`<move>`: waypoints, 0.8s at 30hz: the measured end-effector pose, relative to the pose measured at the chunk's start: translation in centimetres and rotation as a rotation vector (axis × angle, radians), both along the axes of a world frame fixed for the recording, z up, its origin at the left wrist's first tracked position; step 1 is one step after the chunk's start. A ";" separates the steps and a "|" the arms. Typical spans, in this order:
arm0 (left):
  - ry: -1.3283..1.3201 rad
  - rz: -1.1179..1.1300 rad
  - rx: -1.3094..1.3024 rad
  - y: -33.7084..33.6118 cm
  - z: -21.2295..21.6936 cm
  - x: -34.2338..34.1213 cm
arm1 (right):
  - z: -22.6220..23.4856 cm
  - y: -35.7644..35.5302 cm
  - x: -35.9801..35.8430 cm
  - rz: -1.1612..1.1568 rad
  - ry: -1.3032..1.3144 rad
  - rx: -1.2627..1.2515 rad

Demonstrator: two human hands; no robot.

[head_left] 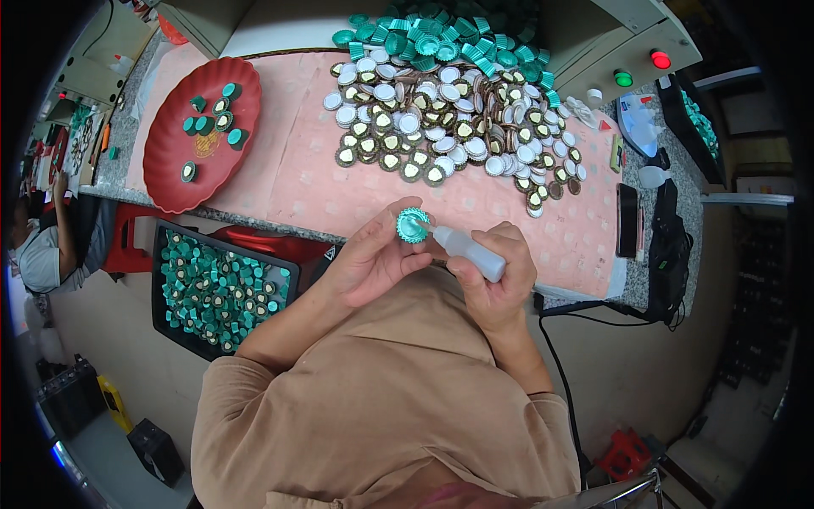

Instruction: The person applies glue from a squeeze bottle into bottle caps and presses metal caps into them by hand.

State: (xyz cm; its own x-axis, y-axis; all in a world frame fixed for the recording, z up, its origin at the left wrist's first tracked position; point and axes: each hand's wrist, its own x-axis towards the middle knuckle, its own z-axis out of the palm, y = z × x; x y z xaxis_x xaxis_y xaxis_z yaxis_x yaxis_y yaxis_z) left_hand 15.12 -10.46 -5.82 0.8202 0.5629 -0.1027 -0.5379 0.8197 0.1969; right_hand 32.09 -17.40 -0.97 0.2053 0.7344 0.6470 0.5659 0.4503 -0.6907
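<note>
My left hand (pixel 366 265) holds up a shiny green fluted cap (pixel 410 226) between thumb and fingers, its hollow side facing me. In my right hand (pixel 502 280) is a translucent white squeeze bottle (pixel 468 251), gripped round its body. The bottle's thin nozzle points left into the cap; whether it touches the inside I cannot tell. Beyond both hands, a wide heap of round brown-edged discs (pixel 441 119), some white-faced and some with cream-coloured middles, covers the pink tabletop (pixel 297 178). Behind them lie piled green fluted caps (pixel 424 38).
On the left, a red scalloped plate (pixel 170 161) carries several green caps. Below it, a black tray (pixel 159 293) holds many more. A phone (pixel 627 220), a clear-and-blue container (pixel 638 125) and a control box with lit buttons (pixel 623 59) are at right. Another person (pixel 55 242) sits far left.
</note>
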 end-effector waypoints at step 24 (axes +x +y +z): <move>0.062 0.022 0.042 0.0 0.5 0.2 | 0.4 0.2 -0.6 0.025 0.064 -0.020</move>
